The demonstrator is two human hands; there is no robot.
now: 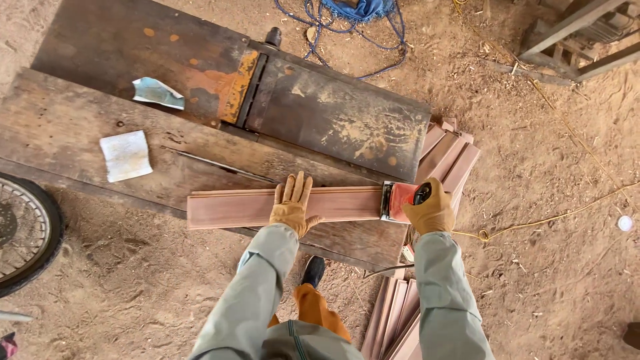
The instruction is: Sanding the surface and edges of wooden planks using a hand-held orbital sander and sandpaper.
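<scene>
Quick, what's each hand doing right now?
Left hand: open, pressed flat on the reddish plank.
Right hand: closed around the red sander at the plank's end.

Soft, even daylight fills my view, bright but without glare, and the shadows are faint: only a weak one lies under the desk (pixel 80 127) and beside my legs on the sandy ground (pixel 547 267). Everything looks sharp from my gloves to the dirt. The wide lens bends straight lines near the edges.
</scene>
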